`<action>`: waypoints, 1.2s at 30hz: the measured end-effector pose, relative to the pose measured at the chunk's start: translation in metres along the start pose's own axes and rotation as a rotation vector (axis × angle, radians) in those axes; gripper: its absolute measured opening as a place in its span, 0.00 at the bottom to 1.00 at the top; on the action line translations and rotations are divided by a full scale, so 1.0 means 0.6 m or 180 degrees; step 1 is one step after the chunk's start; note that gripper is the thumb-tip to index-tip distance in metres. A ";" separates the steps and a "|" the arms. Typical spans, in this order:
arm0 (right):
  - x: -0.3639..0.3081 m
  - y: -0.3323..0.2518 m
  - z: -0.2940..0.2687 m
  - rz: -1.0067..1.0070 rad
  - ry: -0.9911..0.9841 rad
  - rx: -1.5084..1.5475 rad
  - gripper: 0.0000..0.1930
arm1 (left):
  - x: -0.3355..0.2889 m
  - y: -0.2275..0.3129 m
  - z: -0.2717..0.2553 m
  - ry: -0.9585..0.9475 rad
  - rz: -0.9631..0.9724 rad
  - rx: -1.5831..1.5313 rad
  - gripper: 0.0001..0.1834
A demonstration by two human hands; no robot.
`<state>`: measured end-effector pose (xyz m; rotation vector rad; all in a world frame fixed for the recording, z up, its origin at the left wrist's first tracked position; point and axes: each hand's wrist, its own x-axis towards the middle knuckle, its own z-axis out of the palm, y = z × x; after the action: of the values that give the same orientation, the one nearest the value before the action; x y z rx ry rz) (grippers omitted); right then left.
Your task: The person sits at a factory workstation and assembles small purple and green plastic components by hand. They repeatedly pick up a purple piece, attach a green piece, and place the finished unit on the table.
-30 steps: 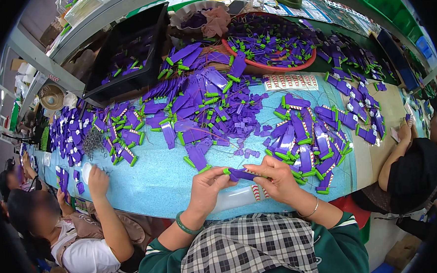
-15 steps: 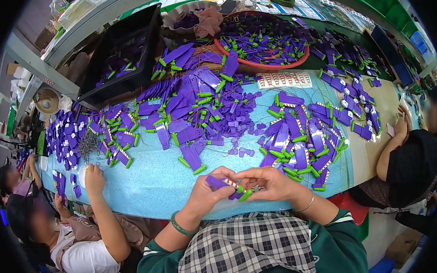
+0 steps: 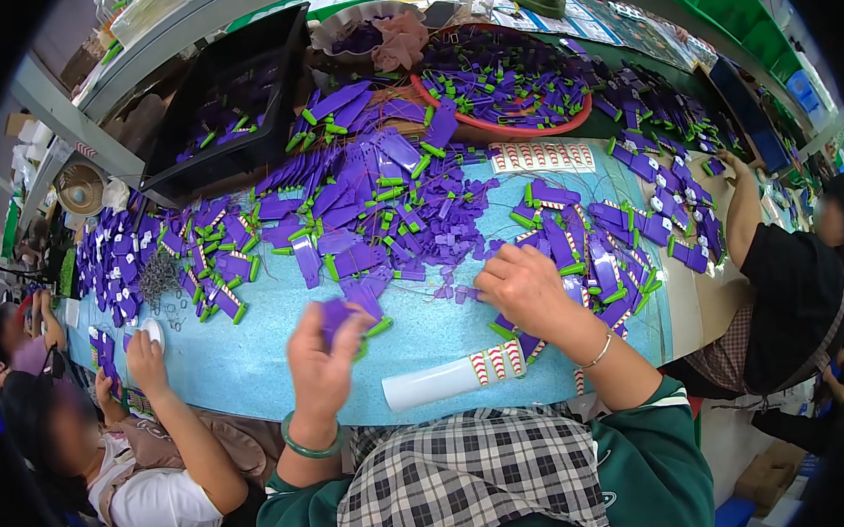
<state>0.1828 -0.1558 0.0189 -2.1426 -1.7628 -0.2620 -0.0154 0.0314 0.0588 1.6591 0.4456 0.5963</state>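
- The left hand (image 3: 317, 360) is over the blue desk (image 3: 256, 368), its fingers pinching a purple piece (image 3: 335, 318); both are blurred.
- That purple piece lies at the upper end of the left hand, toward 1 o'clock from the palm.
- The right hand (image 3: 530, 285) has bent fingers, tips gathered and pointing down toward 9 o'clock; whether they pinch anything I cannot tell.
- Small purple tabs (image 3: 454, 292) lie just beside those fingertips, at 9 o'clock.
- At 2 o'clock from the right hand, near it, is a pile of purple pieces with green ends (image 3: 601, 254).
- At 1 o'clock from the left hand spreads a larger purple heap (image 3: 362, 214).
- At 4 o'clock from the left hand, a whitish strip (image 3: 429, 389) bears red-and-white chevron stickers (image 3: 496, 364).
- At 12 o'clock from the right hand lie a sticker sheet (image 3: 542, 158) and, beyond it, a red basin (image 3: 520, 131).
- A black bin (image 3: 217, 169) stands at 11 o'clock from the left hand.
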 end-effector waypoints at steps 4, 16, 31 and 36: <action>-0.007 -0.002 0.032 -0.0062 -0.0314 -0.0405 0.03 | 0.006 -0.014 -0.005 0.0712 0.0339 -0.0909 0.07; -0.003 -0.037 -0.027 0.1056 -0.0127 0.2698 0.05 | -0.022 -0.086 0.079 -0.0898 -0.0773 -0.0263 0.07; -0.015 -0.072 -0.017 0.0711 -0.0037 0.2380 0.09 | -0.038 -0.079 0.107 -0.1824 0.0058 0.0885 0.09; -0.027 -0.082 -0.004 0.1047 -0.0150 0.2689 0.08 | -0.042 -0.071 0.111 -0.1910 -0.0312 0.0569 0.11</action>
<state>0.1319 -0.1636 0.0229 -1.7395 -1.1802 0.5300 0.0068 -0.0285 0.0060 1.8741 0.1396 -0.0306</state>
